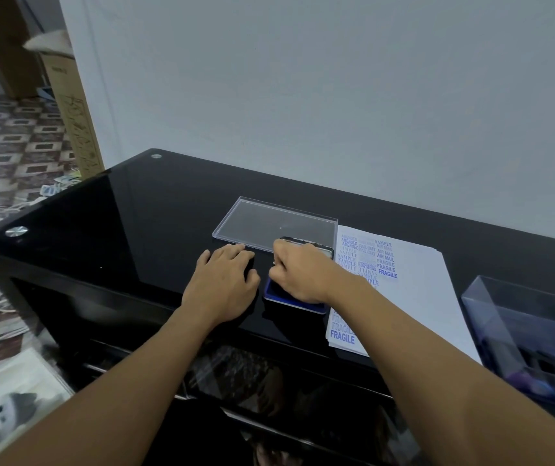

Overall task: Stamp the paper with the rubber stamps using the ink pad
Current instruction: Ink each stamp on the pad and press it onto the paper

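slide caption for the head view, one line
Right hand curled over the blue ink pad, left hand flat on the black table, stamped paper alongside.

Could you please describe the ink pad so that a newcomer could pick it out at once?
On the black glass table, look just left of the white paper covered in blue stamped words. The ink pad lies there, partly under the right hand. It is the only shallow blue tray; the flat lid behind it is clear.
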A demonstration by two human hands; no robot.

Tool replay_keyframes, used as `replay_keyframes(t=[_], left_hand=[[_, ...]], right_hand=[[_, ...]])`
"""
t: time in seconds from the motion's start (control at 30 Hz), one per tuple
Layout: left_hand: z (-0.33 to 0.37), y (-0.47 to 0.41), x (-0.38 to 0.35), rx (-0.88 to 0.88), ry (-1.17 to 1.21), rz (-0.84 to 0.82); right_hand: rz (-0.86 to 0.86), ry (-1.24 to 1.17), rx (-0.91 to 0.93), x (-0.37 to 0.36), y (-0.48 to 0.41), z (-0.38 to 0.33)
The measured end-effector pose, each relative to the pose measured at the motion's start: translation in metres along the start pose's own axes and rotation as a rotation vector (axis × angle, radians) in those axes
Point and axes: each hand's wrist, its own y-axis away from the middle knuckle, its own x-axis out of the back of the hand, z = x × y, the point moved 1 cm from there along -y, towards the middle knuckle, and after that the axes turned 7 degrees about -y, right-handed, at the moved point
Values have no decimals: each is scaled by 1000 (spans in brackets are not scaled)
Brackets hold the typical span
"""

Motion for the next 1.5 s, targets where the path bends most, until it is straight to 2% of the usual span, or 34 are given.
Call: replay_keyframes(t=[0.3,0.6,0.97,1.3,1.5], left_hand=[[-1,0,-1,-3,3,13],[0,1,-1,0,14,22],[-1,1,-2,2,13,25],[1,2,0,2,15,31],[1,1,0,8,12,18]], right_hand=[[-79,67,-24,3,-14,-12],[16,-21,-9,-2,2,1],[-36,72,-32,4,-7,-14],[23,-22,-17,-2,5,-2],[-2,39,-45,2,-1,-10]])
